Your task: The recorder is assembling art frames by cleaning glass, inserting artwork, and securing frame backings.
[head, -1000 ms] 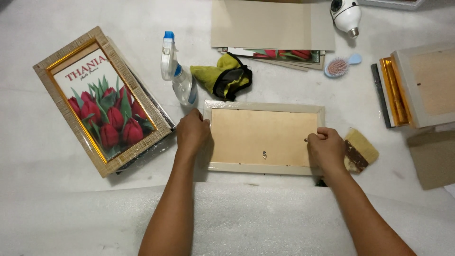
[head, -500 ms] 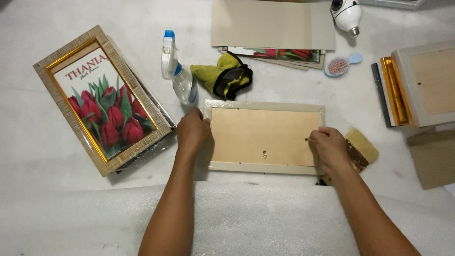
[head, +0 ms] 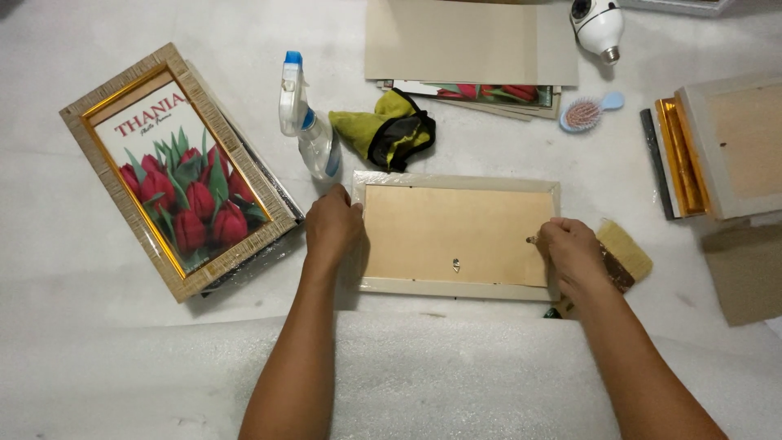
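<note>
Left hand (head: 332,228): laid flat, fingers loosely together, on the left edge of a face-down picture frame (head: 456,236). Right hand (head: 573,255): curled at the frame's right edge, fingertips pinched on a small metal tab; what exactly it grips is too small to tell. Frame: pale cream border, tan backing board, small hanger low at centre; lies flat mid-table, long side left to right. Just beyond its far left corner: clear spray bottle (head: 305,129) and yellow-green cloth (head: 389,130). Touching the right hand: straw-coloured brush (head: 625,251). Left, apart: gold frame with red tulip print (head: 175,171). Far: sheets of card (head: 468,41). Right: stacked frames (head: 717,147). Surface: white table (head: 73,342), with white foam sheet open at the near edge.
</note>
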